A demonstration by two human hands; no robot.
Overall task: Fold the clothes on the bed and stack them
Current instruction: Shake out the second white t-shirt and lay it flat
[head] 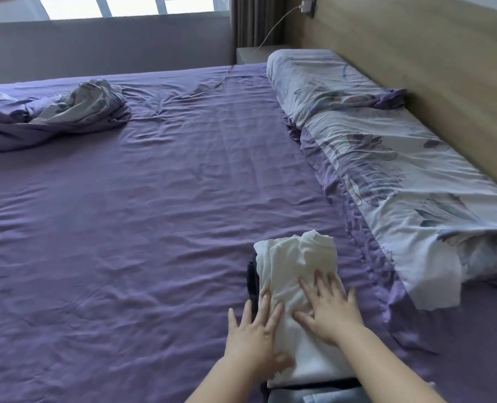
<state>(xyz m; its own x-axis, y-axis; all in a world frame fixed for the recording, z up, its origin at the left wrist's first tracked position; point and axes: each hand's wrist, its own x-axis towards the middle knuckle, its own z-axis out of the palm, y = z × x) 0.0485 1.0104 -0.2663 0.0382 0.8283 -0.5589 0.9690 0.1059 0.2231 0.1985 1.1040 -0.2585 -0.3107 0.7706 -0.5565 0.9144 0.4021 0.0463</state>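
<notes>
I can read no text, label, brand or number anywhere from my head camera; the bedding carries only floral print.

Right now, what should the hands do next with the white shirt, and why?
Probably lift both flat hands, left hand and right hand, off the folded white cotton shirt. It already looks folded and lies on a dark garment, so the stack seems finished.

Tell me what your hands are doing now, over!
Left hand and right hand flat on white top. Top folded, on stack. Nothing in the way.
</notes>
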